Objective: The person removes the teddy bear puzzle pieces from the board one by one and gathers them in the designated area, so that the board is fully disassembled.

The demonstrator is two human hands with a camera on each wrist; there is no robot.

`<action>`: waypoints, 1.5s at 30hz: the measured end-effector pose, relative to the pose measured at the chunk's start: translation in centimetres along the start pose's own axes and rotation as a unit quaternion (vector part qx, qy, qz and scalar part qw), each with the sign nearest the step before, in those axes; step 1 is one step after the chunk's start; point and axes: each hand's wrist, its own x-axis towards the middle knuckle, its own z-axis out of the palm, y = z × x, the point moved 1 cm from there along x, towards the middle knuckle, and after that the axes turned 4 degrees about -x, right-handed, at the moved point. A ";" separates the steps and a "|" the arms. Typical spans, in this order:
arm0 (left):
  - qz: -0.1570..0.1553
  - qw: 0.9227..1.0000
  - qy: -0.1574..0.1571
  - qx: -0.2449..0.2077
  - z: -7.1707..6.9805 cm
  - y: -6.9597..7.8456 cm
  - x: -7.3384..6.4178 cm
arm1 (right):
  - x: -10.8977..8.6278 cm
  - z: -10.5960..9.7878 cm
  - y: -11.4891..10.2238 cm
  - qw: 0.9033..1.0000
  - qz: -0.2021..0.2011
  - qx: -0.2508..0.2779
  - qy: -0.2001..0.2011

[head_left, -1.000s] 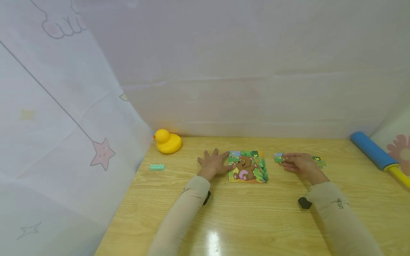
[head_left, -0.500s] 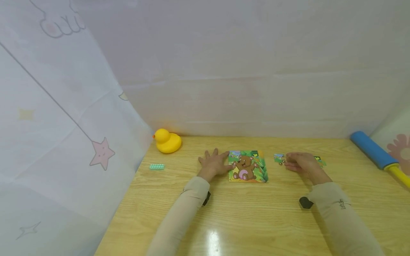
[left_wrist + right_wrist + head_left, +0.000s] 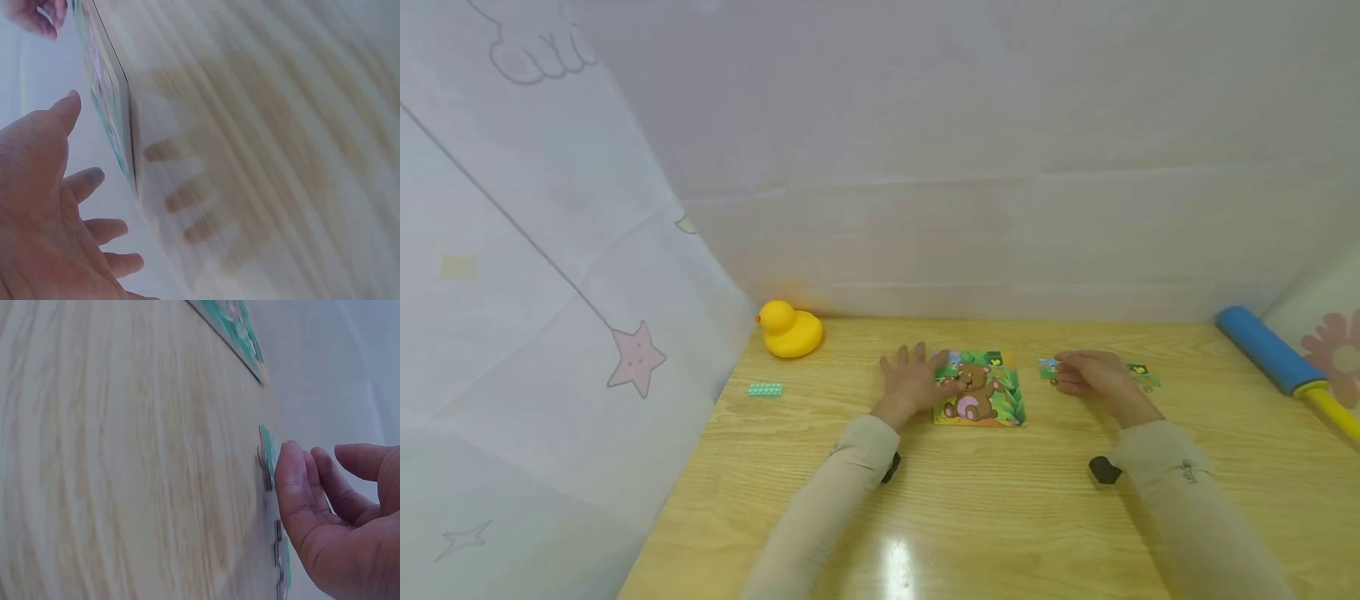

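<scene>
A square bear jigsaw puzzle (image 3: 977,400) lies on the wooden table. My left hand (image 3: 910,383) hovers at its left edge with fingers spread, thumb and index finger over the picture. In the left wrist view this hand (image 3: 56,212) is raised off the table, its shadow beside the puzzle (image 3: 112,94). Further right, my right hand (image 3: 1097,383) is over two loose puzzle pieces, partly hiding them. One piece (image 3: 1047,368) shows left of its fingertips, another (image 3: 1142,375) behind the hand. The right wrist view shows the thumb apart from the bent fingers (image 3: 300,494), nothing gripped between them.
A yellow rubber duck (image 3: 792,331) stands at the back left, with a small green patterned block (image 3: 765,390) in front of it. A blue foam tube with a yellow handle (image 3: 1273,354) lies along the right side. White cloth walls (image 3: 880,217) border the table.
My left hand has lifted and moved right, its thumb and index finger now over the puzzle. The right hand has shifted slightly left, over the near loose piece.
</scene>
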 end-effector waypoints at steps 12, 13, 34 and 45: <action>0.052 0.998 -0.020 0.011 0.9 3.3 -0.4 | 1.5 3.7 -1.4 0.999 -0.010 -0.040 -0.004; 0.052 0.998 -0.022 0.013 1.0 3.4 -0.4 | 1.6 4.0 -1.4 0.999 -0.007 -0.042 -0.004; 0.030 0.998 -0.050 0.011 1.8 3.9 -0.5 | 2.5 6.2 -1.0 0.997 -0.014 -0.068 -0.011; 0.028 0.998 -0.050 -0.005 1.8 4.1 -0.5 | 2.4 6.5 -1.0 0.993 -0.031 -0.110 -0.010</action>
